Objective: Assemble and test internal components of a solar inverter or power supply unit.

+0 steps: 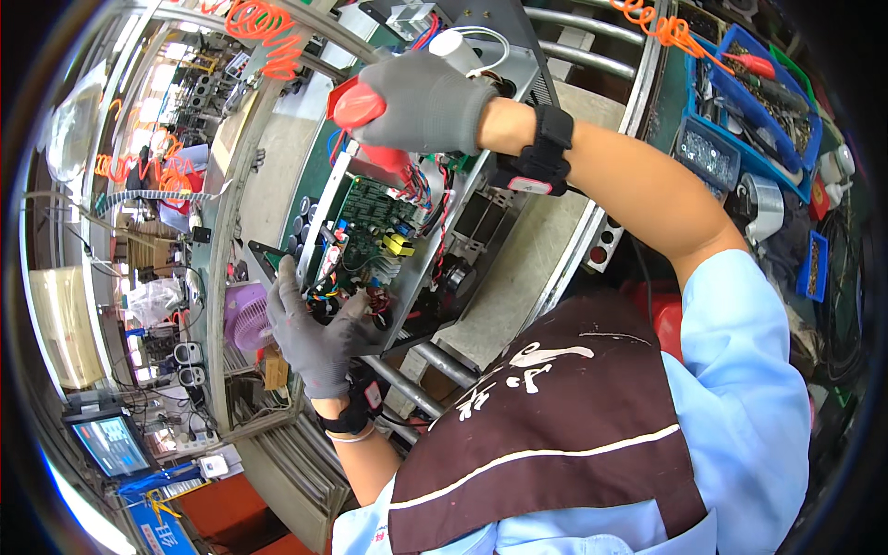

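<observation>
An open metal chassis lies in front of me, with a green circuit board, coloured wires and a yellow transformer inside. My right hand, in a grey glove, is closed around a red tool above the far part of the chassis. Most of that tool is hidden by the fist, so its kind does not show. My left hand, also gloved in grey, lies at the near left corner of the chassis with its fingers apart, close to the wires there.
Metal rollers run beneath and beside the chassis. Blue bins of screws and small parts stand at the right. Orange coiled hoses hang at the top. A purple fan and a screen are at the left.
</observation>
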### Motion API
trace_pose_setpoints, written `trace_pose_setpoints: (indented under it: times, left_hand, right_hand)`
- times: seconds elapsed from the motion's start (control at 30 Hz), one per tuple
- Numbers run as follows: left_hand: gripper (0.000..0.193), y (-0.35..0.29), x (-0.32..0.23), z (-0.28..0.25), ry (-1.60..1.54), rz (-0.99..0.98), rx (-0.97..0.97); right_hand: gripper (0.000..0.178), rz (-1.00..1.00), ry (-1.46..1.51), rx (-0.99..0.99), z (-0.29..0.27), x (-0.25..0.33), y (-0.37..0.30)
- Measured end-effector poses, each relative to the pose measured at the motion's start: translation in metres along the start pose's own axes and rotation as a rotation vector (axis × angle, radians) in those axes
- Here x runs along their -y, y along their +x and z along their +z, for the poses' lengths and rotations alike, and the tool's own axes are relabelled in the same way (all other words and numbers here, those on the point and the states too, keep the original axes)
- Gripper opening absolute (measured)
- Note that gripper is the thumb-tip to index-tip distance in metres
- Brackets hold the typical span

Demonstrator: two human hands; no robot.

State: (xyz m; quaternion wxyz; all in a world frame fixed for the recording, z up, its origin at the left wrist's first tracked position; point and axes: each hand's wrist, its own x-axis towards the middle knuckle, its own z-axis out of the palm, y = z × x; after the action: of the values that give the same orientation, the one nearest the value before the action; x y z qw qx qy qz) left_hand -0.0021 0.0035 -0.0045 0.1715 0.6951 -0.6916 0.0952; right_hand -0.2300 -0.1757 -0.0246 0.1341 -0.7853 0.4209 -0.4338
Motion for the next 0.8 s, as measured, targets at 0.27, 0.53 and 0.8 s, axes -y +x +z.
trace_pose_setpoints:
  times: [0.27,0.53,0.8]
  left_hand:
    - [0.088,-0.005,0.016,0.006,-0.143,0.068,-0.124]
    - [0.103,-0.005,0.022,0.014,-0.670,0.129,0.002]
    - [0.111,-0.004,0.016,0.008,-0.543,0.106,0.069]
  right_hand:
    - [0.034,0.470,0.942,-0.453,-0.013,-0.033,-0.083]
    - [0.028,0.682,1.289,-0.746,0.021,-0.010,-0.181]
    - [0.034,0.561,0.938,-0.916,0.063,-0.004,-0.185]
